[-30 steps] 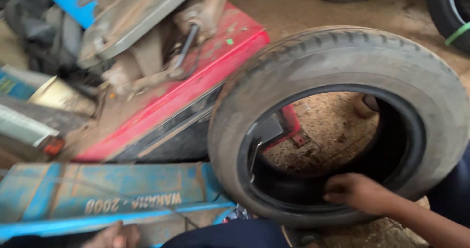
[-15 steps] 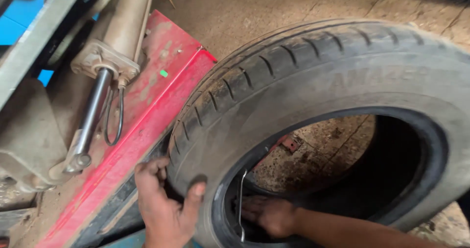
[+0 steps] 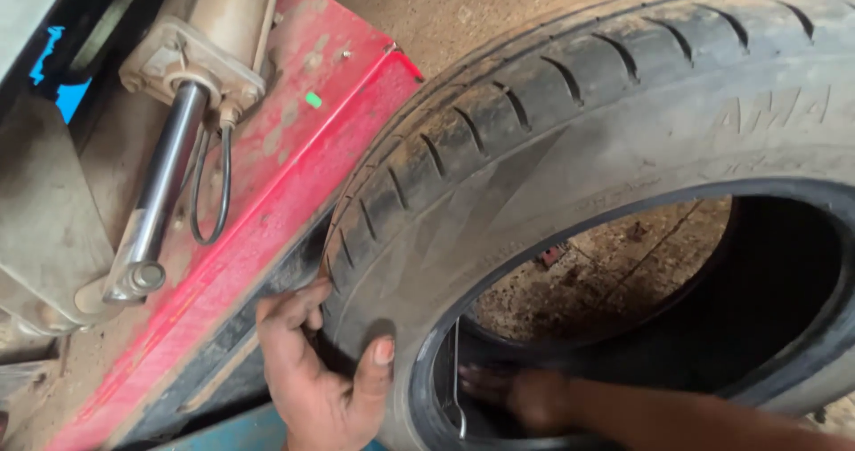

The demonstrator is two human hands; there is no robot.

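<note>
Since the earlier frames my view has closed in on the tyre, and my left hand (image 3: pixel 322 381), which was out of sight a second ago, now grips the tread at the lower left, thumb pressed on the sidewall and fingers curled round the outer shoulder. My right hand (image 3: pixel 525 396) has stayed inside the opening, low against the inner bead; it is in shadow and I cannot tell whether it is clenched on anything or just resting there. Just beside it a thin bright metal strip (image 3: pixel 456 389) stands upright along the inner rim, and I judge that to be the nearest hazard: if the hand slides toward it the edge could catch my knuckles. The tyre (image 3: pixel 570 157) itself stands on edge on the dirt floor (image 3: pixel 614 273), leaning against the side of the red machine panel (image 3: pixel 294 130). With only one hand clasping the tread, the tyre could roll or tip toward me, and my left fingers sit in the gap between rubber and red panel, where a shift of the tyre would pinch them. The tread looks dusty, so my hold may slip. Farther off, at the upper left, a steel cylinder rod (image 3: pixel 160 202) with a looped black hose (image 3: pixel 209 193) hangs near the panel; a swinging tyre could snag that hose.
</note>
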